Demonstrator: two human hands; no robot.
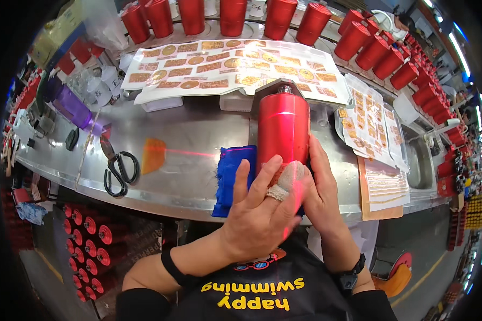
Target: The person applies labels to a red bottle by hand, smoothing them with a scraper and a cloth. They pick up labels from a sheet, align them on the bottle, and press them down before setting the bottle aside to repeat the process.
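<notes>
A glossy red cylindrical bottle [284, 120] lies in front of me, its far end against a dark angular bracket [278, 84] with a metal fitting. My right hand [321, 184] wraps along the bottle's right side and holds it. Over the near end lies my left hand [262, 208], fingers apart, pressing on the surface; pale fabric covers are on some of its fingers. A gold patterned patch peeks out beneath them, mostly hidden. Under the bottle's left side is a blue cloth [233, 179]. Thin red light lines cross the bottle and my left hand.
Black-handled scissors [118, 166] and an orange scraper-like piece [154, 155] lie left on the metal bench [193, 187]. Sheets of gold decals [209, 67] spread behind. Red bottles [233, 18] line the far conveyor. A sink [420, 155] is at right; a co-worker [385, 21] is far right.
</notes>
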